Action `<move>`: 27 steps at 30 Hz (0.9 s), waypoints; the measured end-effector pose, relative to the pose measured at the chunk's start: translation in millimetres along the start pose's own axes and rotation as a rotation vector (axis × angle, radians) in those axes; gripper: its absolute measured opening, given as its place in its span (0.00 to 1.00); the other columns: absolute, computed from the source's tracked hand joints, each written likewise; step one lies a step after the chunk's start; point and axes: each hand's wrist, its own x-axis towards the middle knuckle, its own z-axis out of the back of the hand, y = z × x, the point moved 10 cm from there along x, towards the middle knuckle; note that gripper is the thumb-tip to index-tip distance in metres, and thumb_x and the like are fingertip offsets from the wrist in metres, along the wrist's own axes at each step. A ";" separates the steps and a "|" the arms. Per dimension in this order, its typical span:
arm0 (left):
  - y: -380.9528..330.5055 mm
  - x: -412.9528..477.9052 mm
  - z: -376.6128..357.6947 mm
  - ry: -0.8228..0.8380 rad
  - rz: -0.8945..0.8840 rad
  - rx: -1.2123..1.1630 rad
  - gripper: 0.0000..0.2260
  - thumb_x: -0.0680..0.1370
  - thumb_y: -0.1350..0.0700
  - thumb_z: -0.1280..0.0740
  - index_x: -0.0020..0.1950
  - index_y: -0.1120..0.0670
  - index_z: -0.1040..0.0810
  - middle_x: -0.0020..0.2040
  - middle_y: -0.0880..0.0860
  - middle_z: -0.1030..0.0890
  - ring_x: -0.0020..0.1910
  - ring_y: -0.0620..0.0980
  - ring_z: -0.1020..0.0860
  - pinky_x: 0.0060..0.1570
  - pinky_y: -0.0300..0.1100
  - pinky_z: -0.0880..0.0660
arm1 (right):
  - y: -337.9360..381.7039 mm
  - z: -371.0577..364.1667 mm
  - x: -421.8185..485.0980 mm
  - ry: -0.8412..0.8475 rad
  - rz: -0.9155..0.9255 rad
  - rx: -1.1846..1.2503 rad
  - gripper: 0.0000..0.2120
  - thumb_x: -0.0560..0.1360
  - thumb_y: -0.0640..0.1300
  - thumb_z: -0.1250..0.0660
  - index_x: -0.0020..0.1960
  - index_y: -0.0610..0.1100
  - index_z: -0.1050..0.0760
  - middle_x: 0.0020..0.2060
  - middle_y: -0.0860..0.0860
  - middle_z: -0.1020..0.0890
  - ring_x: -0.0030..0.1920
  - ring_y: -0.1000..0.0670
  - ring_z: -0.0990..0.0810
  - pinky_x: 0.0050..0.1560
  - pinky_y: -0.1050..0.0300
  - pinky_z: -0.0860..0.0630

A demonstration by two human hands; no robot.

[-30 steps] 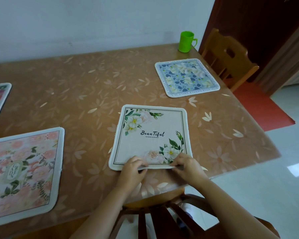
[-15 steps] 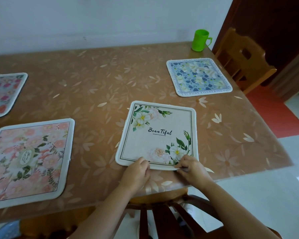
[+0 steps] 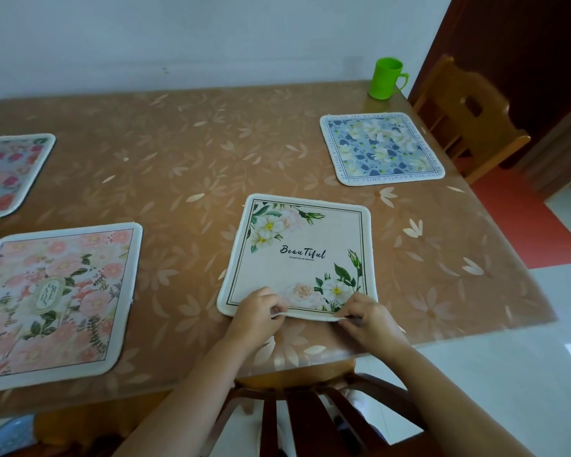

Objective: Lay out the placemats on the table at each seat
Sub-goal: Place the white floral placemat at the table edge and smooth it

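Note:
A cream placemat (image 3: pixel 300 255) printed with white flowers and the word "Beautiful" lies flat on the brown table (image 3: pixel 185 166) near its front edge. My left hand (image 3: pixel 257 313) and my right hand (image 3: pixel 365 315) both pinch its near edge, which is lifted slightly off the table. A pink floral placemat (image 3: pixel 53 301) lies at the front left. A third floral placemat (image 3: pixel 10 173) is cut off by the left border. A blue floral placemat (image 3: pixel 381 148) lies at the far right by a chair.
A green mug (image 3: pixel 386 79) stands at the table's far right corner. A wooden chair (image 3: pixel 468 117) is at the right end. A dark wooden chair back (image 3: pixel 307 413) is right below my hands. A wall runs along the far side.
The view has shifted so more of the left placemats show. My hands stay on the cream placemat's near edge, which now looks slightly lifted.

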 end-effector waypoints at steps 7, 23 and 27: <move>10.1 -14.1 -4.3 0.052 0.054 0.000 0.05 0.69 0.65 0.30 0.39 0.56 0.21 0.35 0.42 0.30 0.36 0.44 0.27 0.35 0.24 0.33 | 2.7 -12.2 9.9 0.046 0.037 -0.120 0.04 0.69 0.34 0.32 0.44 0.37 0.21 0.46 0.41 0.22 0.51 0.43 0.24 0.50 0.46 0.24; 25.2 -39.0 -5.5 0.146 0.044 0.190 0.04 0.73 0.60 0.32 0.47 0.57 0.22 0.48 0.54 0.24 0.49 0.49 0.26 0.45 0.38 0.31 | -10.4 -29.3 -3.0 0.182 0.007 -0.197 0.06 0.70 0.37 0.33 0.46 0.40 0.24 0.48 0.44 0.23 0.51 0.46 0.26 0.52 0.50 0.26; 30.2 -45.1 1.9 0.072 0.067 0.161 0.02 0.73 0.60 0.31 0.45 0.57 0.21 0.47 0.53 0.24 0.46 0.48 0.24 0.44 0.37 0.29 | -14.9 -19.7 -9.5 0.089 -0.007 -0.181 0.05 0.69 0.37 0.32 0.45 0.40 0.23 0.46 0.43 0.23 0.50 0.43 0.26 0.51 0.48 0.27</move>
